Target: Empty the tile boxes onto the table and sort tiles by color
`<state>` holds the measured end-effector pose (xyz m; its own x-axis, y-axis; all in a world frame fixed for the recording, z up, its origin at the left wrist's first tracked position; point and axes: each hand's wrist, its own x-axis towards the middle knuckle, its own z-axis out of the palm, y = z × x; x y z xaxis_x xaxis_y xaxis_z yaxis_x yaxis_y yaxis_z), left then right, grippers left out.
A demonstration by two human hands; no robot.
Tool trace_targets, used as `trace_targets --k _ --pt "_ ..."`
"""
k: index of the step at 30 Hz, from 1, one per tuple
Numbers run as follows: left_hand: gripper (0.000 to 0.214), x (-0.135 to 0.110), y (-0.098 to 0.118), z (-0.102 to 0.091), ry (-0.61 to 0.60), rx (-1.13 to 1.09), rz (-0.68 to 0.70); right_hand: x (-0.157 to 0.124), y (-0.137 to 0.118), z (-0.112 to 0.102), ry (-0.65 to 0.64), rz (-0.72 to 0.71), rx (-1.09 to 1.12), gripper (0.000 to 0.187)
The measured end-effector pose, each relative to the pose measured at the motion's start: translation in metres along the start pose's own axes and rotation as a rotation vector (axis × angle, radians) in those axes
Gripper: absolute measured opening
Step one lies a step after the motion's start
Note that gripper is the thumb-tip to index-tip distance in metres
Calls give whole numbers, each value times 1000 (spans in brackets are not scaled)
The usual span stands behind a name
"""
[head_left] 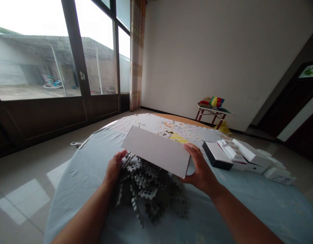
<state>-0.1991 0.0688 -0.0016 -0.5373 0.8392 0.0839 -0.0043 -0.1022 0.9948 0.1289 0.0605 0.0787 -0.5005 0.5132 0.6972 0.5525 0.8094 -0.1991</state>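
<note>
A white flat box (pixel 156 150) is held tilted over a heap of grey lattice-shaped plastic pieces (pixel 146 191) on a round table with a pale blue cloth (pixel 77 169). My right hand (pixel 200 169) grips the box's right end, thumb on top. At the left side of the heap lies my left hand (pixel 114 167), with its fingers curled under the box's near edge and into the pieces. Whether it holds the box or the pieces is hidden.
To the right on the table lie a dark box with a white top (pixel 217 156), a white box (pixel 247 156) and white foam or plastic parts (pixel 279 174). A small red-legged table with colourful items (pixel 212 106) stands by the far wall. Large windows are at the left.
</note>
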Motion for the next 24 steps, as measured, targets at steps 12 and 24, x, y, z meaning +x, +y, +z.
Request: trace_targets --k 12,24 --pt "52 4 0 1 -80 56 -17 5 13 -9 293 188 83 94" --pt "59 8 4 -3 -117 100 -26 18 21 -4 369 438 524 91"
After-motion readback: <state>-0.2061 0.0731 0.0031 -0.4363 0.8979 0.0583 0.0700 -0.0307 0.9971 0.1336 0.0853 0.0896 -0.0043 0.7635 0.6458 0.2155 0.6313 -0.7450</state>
